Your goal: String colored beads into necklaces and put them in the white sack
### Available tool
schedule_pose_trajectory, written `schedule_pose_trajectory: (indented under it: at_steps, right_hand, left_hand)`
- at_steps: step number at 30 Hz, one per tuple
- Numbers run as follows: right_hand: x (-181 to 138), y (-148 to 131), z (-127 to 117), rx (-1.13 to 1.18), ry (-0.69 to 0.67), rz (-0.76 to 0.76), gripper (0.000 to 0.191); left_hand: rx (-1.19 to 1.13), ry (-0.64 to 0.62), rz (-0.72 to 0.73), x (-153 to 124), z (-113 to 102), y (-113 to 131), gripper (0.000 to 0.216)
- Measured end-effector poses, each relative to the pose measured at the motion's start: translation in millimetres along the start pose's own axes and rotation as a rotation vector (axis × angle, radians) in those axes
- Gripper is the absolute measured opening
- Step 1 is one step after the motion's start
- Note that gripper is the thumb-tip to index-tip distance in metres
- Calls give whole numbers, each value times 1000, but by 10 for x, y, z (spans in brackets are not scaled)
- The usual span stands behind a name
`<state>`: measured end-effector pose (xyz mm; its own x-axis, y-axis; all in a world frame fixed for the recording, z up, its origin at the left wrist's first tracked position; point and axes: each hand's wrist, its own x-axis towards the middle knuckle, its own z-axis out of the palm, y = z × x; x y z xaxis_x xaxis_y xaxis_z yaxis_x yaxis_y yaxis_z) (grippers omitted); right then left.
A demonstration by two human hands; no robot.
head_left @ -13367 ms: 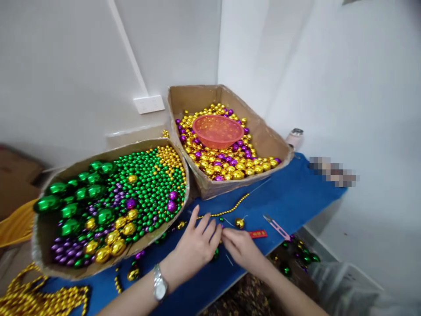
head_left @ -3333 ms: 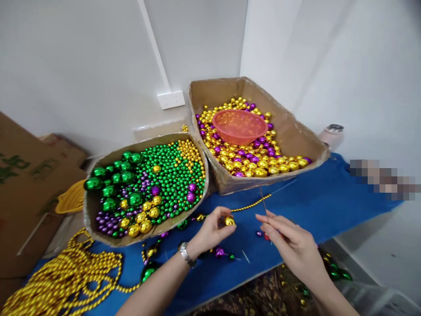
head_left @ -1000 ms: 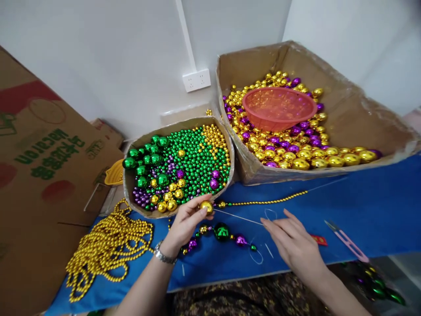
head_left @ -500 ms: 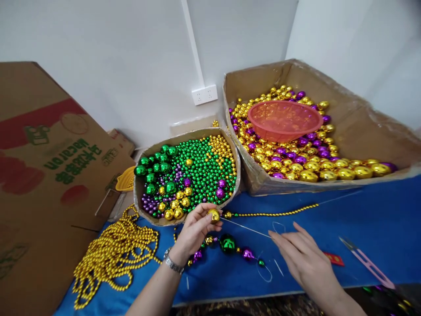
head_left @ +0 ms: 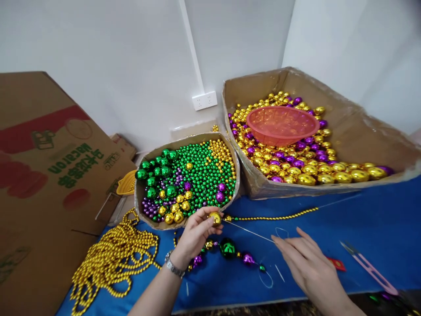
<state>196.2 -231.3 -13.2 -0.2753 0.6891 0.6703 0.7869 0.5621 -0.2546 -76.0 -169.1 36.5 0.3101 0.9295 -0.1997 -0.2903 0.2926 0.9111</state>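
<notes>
A large shiny gold bead (head_left: 215, 218) is pinched between the thumb and fingers of my left hand (head_left: 196, 231), near the front rim of the bead box. From this bead a needle-thin, straight pale strand (head_left: 248, 230) runs to the fingertips of my right hand (head_left: 304, 259), which are closed on its other end. Whether it is thread or a needle I cannot tell. A fine loop (head_left: 282, 232) shows above those fingertips. Just behind the held bead lies a string of small gold beads (head_left: 279, 217). Below it rests a strand with big green, purple and gold beads (head_left: 227, 247).
A cardboard box (head_left: 139, 206) holds green, purple and gold beads. Behind it to the right, a larger box (head_left: 250, 188) holds gold and purple beads and a pink basket (head_left: 281, 139). Gold bead strings (head_left: 115, 254) lie left; pink-handled snips (head_left: 371, 267) lie right on blue cloth.
The view has shifted a little, so the boxes sit slightly lower. Both hands keep their grips, and the gold bead stays at about the same place over the cloth.
</notes>
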Motion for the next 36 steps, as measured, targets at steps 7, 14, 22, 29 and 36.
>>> schedule_pose_trajectory:
  at_steps: [7,14,22,29,36]
  right_hand:
    - [16,-26,5,-11,5,-11,26]
    - [3,-13,4,1,6,-26,24]
    - [-19,-116,111,1,8,20,29]
    - [-40,-133,136,64,-38,7,32]
    - [-184,-203,234,94,-21,201,28]
  left_hand:
    - [-11,-5,3,4,2,-12,29]
    - [-1,-5,-5,10,0,-26,31]
    - [207,-11,37,9,74,-134,39]
    - [150,-24,14,65,142,-167,34]
    - [309,-32,34,157,273,-222,34]
